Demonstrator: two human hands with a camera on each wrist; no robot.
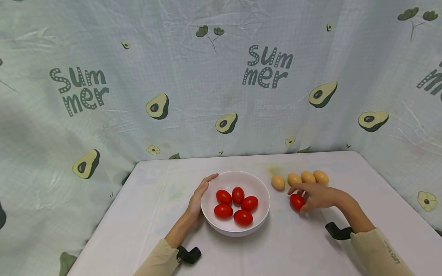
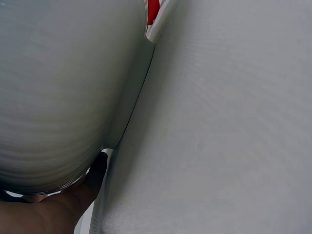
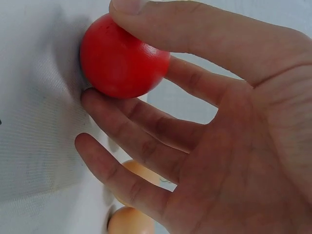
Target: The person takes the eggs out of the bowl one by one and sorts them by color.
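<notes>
A white bowl (image 1: 236,232) stands on the table with several red eggs (image 1: 243,217) inside. My left hand (image 1: 195,203) rests along the bowl's left side, its fingers stretched out against the outer wall. In the left wrist view the left hand (image 2: 58,209) shows beneath the curved bowl wall (image 2: 63,97). To the right of the bowl, my right hand (image 1: 319,196) holds another red egg (image 1: 297,202) between thumb and fingers, low over the tabletop. Seen from the right wrist, the thumb lies across the red egg (image 3: 122,61) and the little finger extends apart from it.
Several yellow eggs (image 1: 308,177) lie in a row just beyond my right hand, with one yellow egg (image 1: 277,182) nearest the bowl. The white-covered table (image 1: 155,191) ends at a hanging curtain (image 1: 193,96) printed with avocados.
</notes>
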